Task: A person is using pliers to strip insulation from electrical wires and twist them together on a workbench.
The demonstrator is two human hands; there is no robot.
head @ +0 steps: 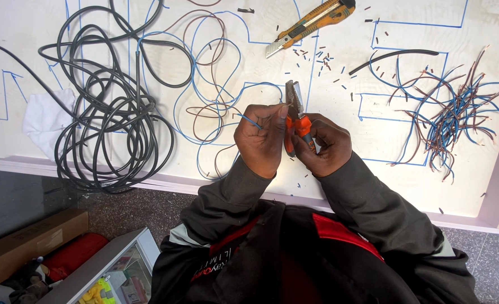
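Orange-handled steel pliers (295, 112) gripped closed-fisted in right hand (322, 145); left hand (260, 138) pinches thin blue insulated wire (250, 120) beside the pliers' jaws, over white table (373, 174).

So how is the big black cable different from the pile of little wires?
The thick black coiled cable is one long looping piece on the left; the heap of short blue and brown wire pieces is thin, cut and splayed out on the right. Both lie on the white table, untouched by either hand.

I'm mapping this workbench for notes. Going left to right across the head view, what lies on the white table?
White cloth → black cable coil → loose blue and brown wires → pliers in both hands → pile of cut wire pieces.
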